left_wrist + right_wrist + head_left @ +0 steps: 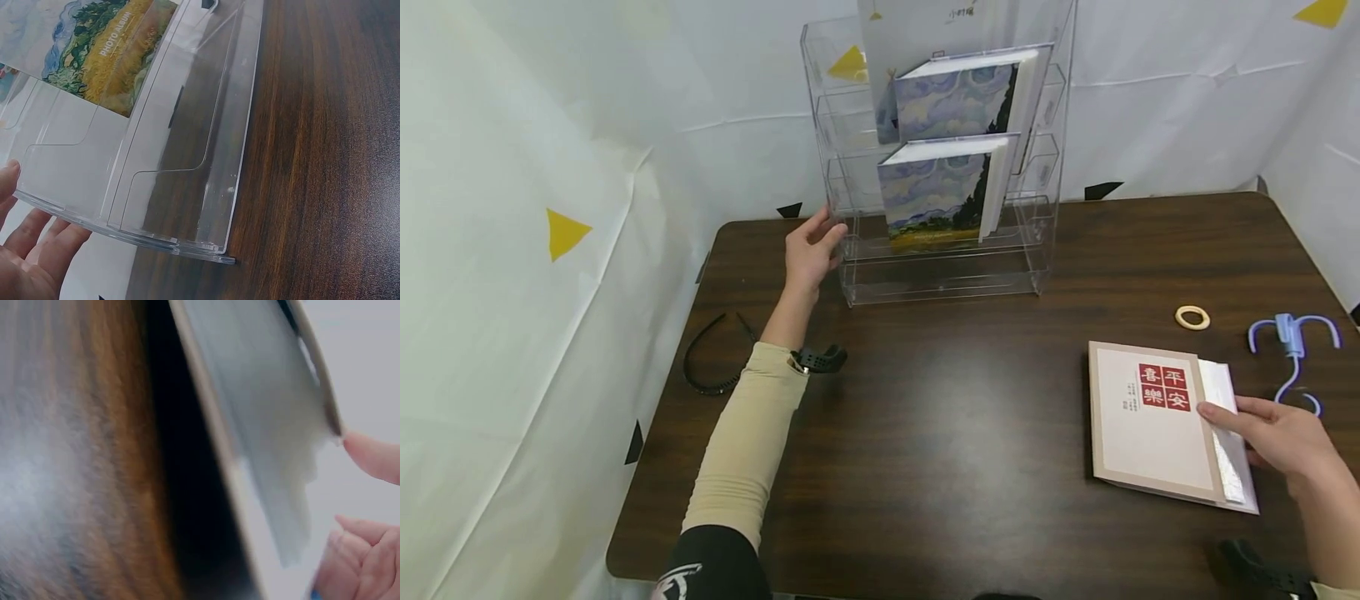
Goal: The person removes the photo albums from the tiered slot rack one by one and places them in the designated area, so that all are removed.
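Note:
My left hand grips the left side panel of a clear acrylic display rack, thumb on one face and fingers on the other; the left wrist view shows that panel close up. Two photo albums with painted landscape covers stand in the rack, the lower one in front of the upper one. At the table's right, my right hand pinches the right edge of a beige photo album with red square characters. In the blurred right wrist view, the thumb is at its cover edge.
A cream ring and a blue folding hanger lie beyond the beige album. Left of my left forearm is a black headband. A pale tall album stands at the rack's top. White sheeting hangs behind the dark wooden table.

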Demonstrator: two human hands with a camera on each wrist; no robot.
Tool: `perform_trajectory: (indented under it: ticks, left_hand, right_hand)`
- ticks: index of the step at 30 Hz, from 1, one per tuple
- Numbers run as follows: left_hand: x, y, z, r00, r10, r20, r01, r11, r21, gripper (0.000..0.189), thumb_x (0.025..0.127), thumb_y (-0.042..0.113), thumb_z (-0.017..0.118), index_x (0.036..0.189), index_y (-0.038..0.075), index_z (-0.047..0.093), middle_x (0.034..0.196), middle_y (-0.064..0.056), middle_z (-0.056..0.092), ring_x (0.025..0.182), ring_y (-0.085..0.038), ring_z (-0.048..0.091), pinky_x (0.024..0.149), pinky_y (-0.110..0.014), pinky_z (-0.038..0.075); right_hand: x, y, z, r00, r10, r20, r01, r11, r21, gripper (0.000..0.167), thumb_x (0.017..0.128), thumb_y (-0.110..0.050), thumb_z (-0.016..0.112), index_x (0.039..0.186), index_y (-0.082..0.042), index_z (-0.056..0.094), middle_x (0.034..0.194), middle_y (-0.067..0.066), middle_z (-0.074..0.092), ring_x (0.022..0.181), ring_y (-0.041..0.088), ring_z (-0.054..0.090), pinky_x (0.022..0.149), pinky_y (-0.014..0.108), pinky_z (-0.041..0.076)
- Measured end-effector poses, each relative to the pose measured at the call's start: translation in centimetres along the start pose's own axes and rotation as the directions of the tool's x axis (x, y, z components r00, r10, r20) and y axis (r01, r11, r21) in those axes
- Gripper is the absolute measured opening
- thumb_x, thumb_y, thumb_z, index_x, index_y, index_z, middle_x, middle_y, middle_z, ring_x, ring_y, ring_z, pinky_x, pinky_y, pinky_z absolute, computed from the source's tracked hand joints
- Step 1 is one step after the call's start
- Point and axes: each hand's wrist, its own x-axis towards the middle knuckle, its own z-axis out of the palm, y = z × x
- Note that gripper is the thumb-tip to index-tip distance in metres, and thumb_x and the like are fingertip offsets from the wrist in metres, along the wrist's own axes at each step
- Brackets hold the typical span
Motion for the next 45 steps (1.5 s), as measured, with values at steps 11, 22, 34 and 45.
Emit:
perform_trajectory:
  ticks: [11, 22, 34, 45]
  left_hand:
    - [0.2, -0.2, 0.1, 1.0, 0.006, -0.012, -0.006, 1.0, -0.011, 0.051, 0.091, 0.023, 0.072, 0.14, 0.024, 0.057, 0.131, -0.003, 0.06, 0.117, -0.018, 0.057, 0.092, -0.046, 0.051]
    - [0.2, 0.0, -0.1, 1.0, 0.023, -0.017, -0.023, 1.0, -0.004, 0.052, 0.091, 0.024, 0.071, 0.141, 0.023, 0.056, 0.133, -0.003, 0.059, 0.118, -0.018, 0.056, 0.093, -0.046, 0.051]
    - [0.1, -0.4, 0.1, 0.999, 0.048, 0.011, -0.048, 0.999, 0.005, 0.05, 0.093, 0.025, 0.07, 0.141, 0.023, 0.056, 0.135, -0.004, 0.058, 0.12, -0.019, 0.055, 0.094, -0.047, 0.049]
    - [-0.1, -0.6, 0.1, 0.998, 0.059, -0.005, -0.059, 0.998, 0.016, 0.049, 0.093, 0.024, 0.069, 0.14, 0.024, 0.057, 0.133, -0.003, 0.059, 0.117, -0.019, 0.056, 0.093, -0.046, 0.05]
  right_hand:
    - [-2.3, -2.7, 0.1, 0.972, -0.15, -0.182, 0.068, 0.916, -0.396, 0.077, 0.091, -0.052, 0.064, 0.119, 0.018, 0.05, 0.107, 0.034, 0.062, 0.105, 0.06, 0.048, 0.078, 0.063, 0.04]
    - [-2.3, -11.1, 1.9, 0.831, -0.485, -0.273, 0.408, 0.865, -0.294, 0.057, 0.093, -0.039, 0.067, 0.127, 0.005, 0.058, 0.115, 0.03, 0.063, 0.106, 0.05, 0.059, 0.073, 0.042, 0.045]
    - [3.0, -24.9, 5.1, 0.589, -0.77, -0.246, 0.792, 0.611, -0.015, 0.067, 0.085, -0.017, 0.079, 0.144, -0.008, 0.049, 0.133, 0.015, 0.059, 0.119, 0.032, 0.058, 0.094, 0.038, 0.049]
    - [5.6, -30.8, 7.7, 0.615, -0.732, -0.292, 0.757, 0.652, -0.041, 0.081, 0.081, -0.03, 0.083, 0.148, -0.008, 0.043, 0.137, 0.012, 0.056, 0.122, 0.025, 0.056, 0.099, 0.043, 0.046]
